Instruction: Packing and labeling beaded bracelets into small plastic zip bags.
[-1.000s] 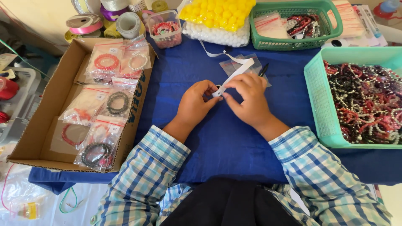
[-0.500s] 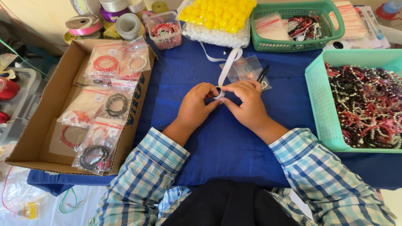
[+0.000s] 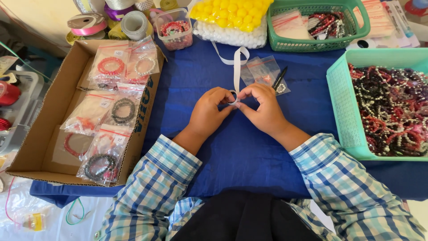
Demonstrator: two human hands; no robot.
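My left hand (image 3: 208, 112) and my right hand (image 3: 264, 110) meet over the blue tablecloth (image 3: 240, 156), both pinching a white ribbon (image 3: 236, 67) that is rolled into a small loop between my fingertips. The ribbon's free end runs away from me toward the yellow and white bead pack (image 3: 232, 20). Small clear zip bags (image 3: 263, 71) and a black pen (image 3: 280, 78) lie just beyond my right hand.
A cardboard box (image 3: 49, 111) of bagged bracelets sits on the left. A teal tray (image 3: 343, 111) full of beaded bracelets stands on the right. A green basket (image 3: 321, 42), a small clear tub (image 3: 176, 29) of beads and ribbon rolls (image 3: 87, 22) line the far edge.
The ribbon has stretched out toward the far edge, and both hands have drawn together closer to me while winding it into a loop.
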